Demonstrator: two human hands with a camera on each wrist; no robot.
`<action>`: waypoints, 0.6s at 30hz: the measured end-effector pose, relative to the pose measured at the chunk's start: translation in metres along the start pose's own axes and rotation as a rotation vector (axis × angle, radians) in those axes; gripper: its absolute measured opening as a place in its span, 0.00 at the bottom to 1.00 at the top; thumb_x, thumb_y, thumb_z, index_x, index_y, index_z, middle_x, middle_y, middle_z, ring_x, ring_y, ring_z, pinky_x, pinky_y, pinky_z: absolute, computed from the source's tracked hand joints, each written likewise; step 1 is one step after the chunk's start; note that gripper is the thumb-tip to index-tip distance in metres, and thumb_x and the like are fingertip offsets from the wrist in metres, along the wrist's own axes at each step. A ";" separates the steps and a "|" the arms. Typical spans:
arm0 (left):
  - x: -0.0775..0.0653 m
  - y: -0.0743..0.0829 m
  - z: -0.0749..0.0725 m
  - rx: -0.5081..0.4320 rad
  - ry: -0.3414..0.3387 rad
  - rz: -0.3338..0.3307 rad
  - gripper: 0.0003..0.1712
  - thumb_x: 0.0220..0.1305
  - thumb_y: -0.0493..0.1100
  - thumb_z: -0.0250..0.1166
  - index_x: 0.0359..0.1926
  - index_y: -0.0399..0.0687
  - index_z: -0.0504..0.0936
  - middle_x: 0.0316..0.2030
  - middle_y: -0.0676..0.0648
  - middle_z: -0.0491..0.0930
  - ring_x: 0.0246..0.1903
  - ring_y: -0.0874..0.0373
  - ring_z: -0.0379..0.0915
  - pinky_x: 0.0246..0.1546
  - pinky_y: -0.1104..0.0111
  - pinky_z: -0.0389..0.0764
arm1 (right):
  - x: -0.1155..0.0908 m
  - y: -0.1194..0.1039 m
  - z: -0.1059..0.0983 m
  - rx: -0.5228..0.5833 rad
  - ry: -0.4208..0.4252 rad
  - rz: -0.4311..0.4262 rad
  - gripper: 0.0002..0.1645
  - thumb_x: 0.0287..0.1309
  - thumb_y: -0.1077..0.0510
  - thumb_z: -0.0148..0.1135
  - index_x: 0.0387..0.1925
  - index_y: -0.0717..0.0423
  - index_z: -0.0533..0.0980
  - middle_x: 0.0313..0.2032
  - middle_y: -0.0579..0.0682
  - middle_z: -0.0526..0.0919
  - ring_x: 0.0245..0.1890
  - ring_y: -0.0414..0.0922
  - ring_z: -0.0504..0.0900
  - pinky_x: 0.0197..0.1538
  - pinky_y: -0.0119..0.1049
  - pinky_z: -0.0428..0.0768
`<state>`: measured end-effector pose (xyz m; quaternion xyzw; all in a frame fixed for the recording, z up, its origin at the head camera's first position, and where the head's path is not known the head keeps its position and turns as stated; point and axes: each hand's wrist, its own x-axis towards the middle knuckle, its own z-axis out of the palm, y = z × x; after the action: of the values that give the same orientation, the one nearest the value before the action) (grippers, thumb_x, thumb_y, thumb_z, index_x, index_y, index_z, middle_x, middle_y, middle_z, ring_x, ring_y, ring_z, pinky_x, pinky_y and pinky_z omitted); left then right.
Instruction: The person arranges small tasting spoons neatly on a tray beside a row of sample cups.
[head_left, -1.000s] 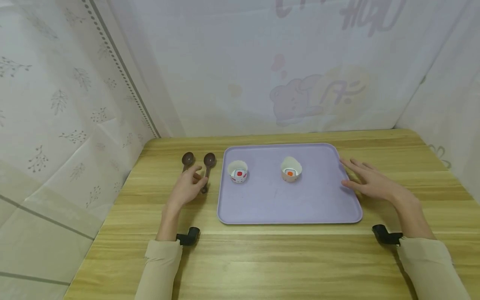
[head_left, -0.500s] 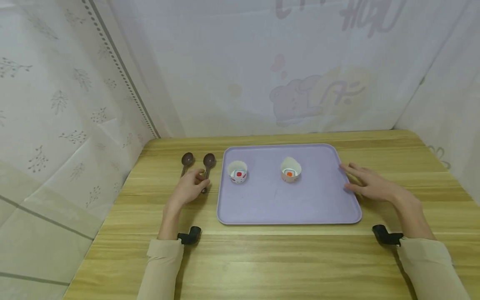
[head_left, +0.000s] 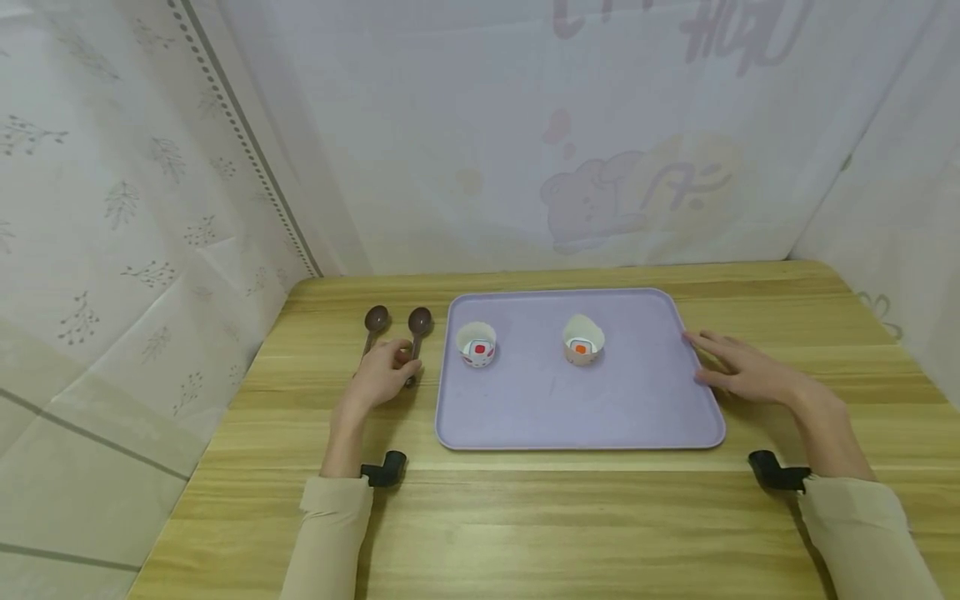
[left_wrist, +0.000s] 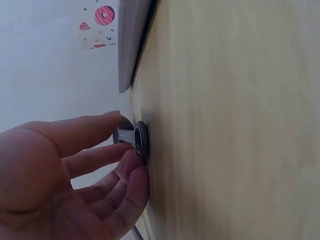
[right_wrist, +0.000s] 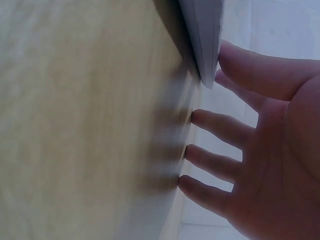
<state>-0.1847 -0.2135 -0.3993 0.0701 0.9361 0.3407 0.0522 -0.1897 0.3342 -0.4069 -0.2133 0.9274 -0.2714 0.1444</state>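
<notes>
The left hand (head_left: 378,375) has its fingers bent a little, with a gap between the thumb and first finger. A brown spoon (head_left: 421,321) is right at these fingertips – its thin handle runs down beside the thumb, and its round end lies just past them. I cannot tell if they touch it. The other brown spoon (head_left: 377,317) lies just past the knuckles, on the side away from the tray.

The right hand (head_left: 750,372) has long, spread fingers and has hold of nothing. Its thumb and first finger are at the side of the purple tray (head_left: 577,417); the other fingertips come down by the wooden table (head_left: 555,525).

On the tray, the white cup (head_left: 477,345) is nearer the left fingers. The peach cup (head_left: 582,340) sits between both hands, farther from the left fingers. Farthest is the pale cloth (head_left: 450,117), well past all the fingertips.
</notes>
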 end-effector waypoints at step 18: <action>0.005 -0.001 0.005 -0.044 0.020 -0.092 0.14 0.71 0.35 0.61 0.52 0.28 0.76 0.42 0.34 0.83 0.43 0.43 0.81 0.41 0.57 0.82 | -0.001 -0.002 -0.001 0.000 -0.016 0.032 0.42 0.72 0.50 0.59 0.76 0.66 0.54 0.71 0.81 0.47 0.68 0.82 0.44 0.64 0.77 0.46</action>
<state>-0.1893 -0.2107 -0.4042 0.0221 0.9311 0.3592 0.0600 -0.1884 0.3335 -0.4052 -0.2006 0.9295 -0.2673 0.1562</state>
